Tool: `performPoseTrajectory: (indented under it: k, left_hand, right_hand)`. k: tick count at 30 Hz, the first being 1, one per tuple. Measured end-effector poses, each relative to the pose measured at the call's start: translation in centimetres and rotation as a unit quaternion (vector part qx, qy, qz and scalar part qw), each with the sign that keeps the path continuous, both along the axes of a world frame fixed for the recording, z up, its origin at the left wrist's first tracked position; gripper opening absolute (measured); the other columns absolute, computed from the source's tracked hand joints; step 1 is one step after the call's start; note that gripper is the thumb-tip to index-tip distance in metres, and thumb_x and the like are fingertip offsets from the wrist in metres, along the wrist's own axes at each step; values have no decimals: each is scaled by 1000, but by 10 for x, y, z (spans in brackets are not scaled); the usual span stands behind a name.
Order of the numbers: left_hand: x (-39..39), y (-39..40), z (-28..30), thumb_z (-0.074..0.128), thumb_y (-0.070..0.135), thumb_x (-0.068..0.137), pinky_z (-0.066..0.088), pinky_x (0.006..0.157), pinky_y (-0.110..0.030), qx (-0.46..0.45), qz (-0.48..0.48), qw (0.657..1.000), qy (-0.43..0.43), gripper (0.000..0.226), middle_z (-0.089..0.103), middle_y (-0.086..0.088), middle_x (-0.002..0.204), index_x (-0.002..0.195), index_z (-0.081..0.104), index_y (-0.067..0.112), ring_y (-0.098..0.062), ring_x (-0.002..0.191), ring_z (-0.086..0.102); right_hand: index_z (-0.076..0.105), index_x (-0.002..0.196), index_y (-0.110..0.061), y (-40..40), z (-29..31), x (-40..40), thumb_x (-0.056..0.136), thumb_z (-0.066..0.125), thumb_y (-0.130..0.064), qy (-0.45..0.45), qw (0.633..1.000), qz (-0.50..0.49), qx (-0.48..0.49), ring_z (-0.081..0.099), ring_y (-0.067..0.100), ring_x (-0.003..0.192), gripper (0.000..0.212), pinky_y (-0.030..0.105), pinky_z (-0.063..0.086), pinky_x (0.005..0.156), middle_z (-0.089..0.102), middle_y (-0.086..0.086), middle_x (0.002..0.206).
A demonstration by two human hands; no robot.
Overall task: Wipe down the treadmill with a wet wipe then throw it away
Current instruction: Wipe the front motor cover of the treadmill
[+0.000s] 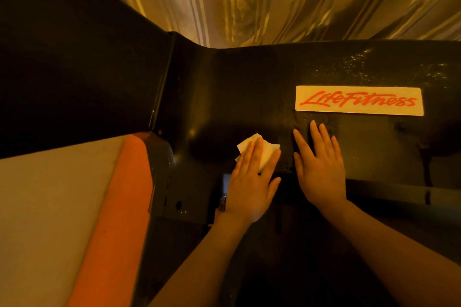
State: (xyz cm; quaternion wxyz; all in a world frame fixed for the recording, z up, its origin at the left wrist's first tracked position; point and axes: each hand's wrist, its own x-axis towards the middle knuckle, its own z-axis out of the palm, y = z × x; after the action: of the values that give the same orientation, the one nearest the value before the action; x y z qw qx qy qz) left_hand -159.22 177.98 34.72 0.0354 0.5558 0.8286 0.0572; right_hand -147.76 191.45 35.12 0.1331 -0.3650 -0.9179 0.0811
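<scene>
The left hand (249,182) presses flat on the wet wipe (259,152), hiding most of it. The right hand (319,167) rests flat, grip open, on the treadmill hood (224,95).

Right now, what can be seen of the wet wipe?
The wet wipe is a small white sheet, thin and soft-looking, crumpled or folded rather than spread flat. It lies on the dark, glossy treadmill cover, left of the label with red lettering. The left hand presses it down with straight fingers, covering its lower part; its corners stick out beyond the fingertips. The right hand rests flat on the cover beside it, not touching it.
</scene>
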Motion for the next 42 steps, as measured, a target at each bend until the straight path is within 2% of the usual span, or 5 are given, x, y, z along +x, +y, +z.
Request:
performPoseTrajectory:
  k: [16, 22, 32, 36, 42]
  left_hand:
    - [-26, -62, 1, 34, 50, 95, 22, 118, -44, -21, 261, 965, -9, 76, 0, -10, 163, 156, 4, 17, -26, 150, 1]
    - [-1, -46, 1, 29, 50, 96, 9, 118, -39, -21, 222, 975, -23, 73, 0, -12, 163, 156, 6, 15, -26, 150, 1]
    - [36, -31, -14, 29, 56, 98, 12, 118, -42, -35, 88, 995, -4, 77, -1, -13, 164, 157, 5, 14, -25, 151, -5]
    - [13, -43, -8, 25, 57, 96, 13, 119, -37, -14, 157, 987, -18, 75, 2, -10, 164, 157, 8, 15, -24, 151, 1]
    - [-26, -67, 0, 18, 55, 94, 13, 120, -36, -9, 239, 971, -27, 73, -1, -7, 164, 157, 4, 19, -22, 151, -1]
  right_hand:
    - [37, 149, -17, -6, -6, -2, 99, 25, -34, 16, 1000, -18, 9, 17, 35, 148, 54, 48, 14, 119, 26, 19, 157]
    - [38, 149, -17, -7, -5, -4, 99, 27, -33, 26, 999, -20, 4, 18, 35, 147, 54, 49, 15, 118, 26, 19, 157]
    - [36, 150, -17, -8, -4, -5, 98, 32, -29, 12, 1000, -26, 10, 16, 35, 148, 53, 50, 15, 118, 25, 20, 157]
    - [39, 148, -12, -14, 1, -22, 87, 59, -13, 18, 1000, 16, -14, 14, 39, 147, 64, 53, 13, 117, 23, 23, 157]
    - [41, 147, -14, -22, 10, -56, 97, 47, -28, 26, 992, 122, -6, 15, 34, 148, 51, 49, 14, 118, 24, 18, 158]
